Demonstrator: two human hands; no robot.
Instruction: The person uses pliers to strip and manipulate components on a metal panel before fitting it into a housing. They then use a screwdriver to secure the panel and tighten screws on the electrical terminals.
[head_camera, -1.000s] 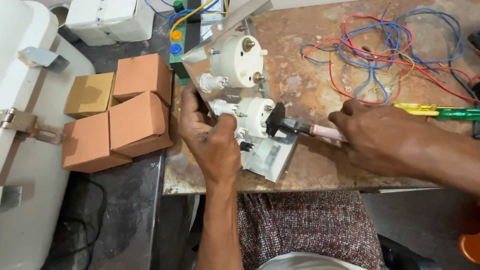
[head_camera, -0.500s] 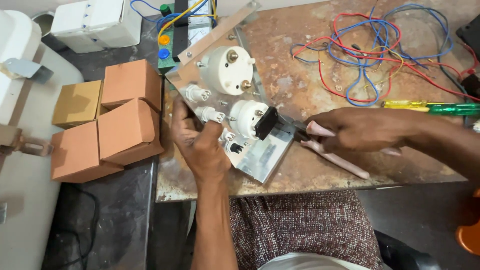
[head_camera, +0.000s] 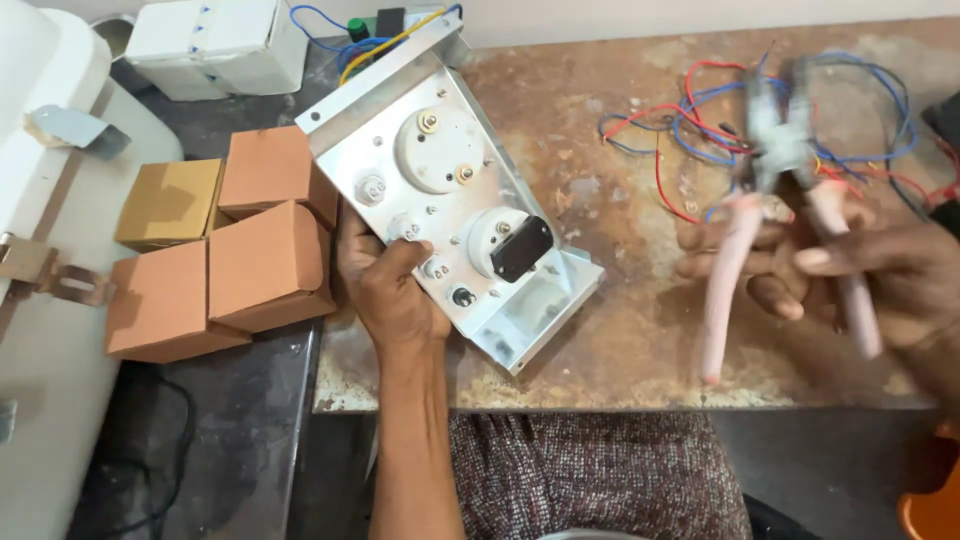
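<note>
While the left hand (head_camera: 392, 290) clasps the metal meter panel (head_camera: 450, 190) by its left edge, the right hand (head_camera: 880, 280), right of the panel, grips pink-handled pliers (head_camera: 790, 230)

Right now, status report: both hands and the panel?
Left hand grips metal panel, tilted on table. Right hand holds pink-handled pliers, blurred, over wires. Nothing between them.

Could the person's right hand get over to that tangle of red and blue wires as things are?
Probably yes: the right hand sits just below the tangle of red and blue wires with nothing between, though it grips pink-handled pliers, so its fingers are occupied.
</note>
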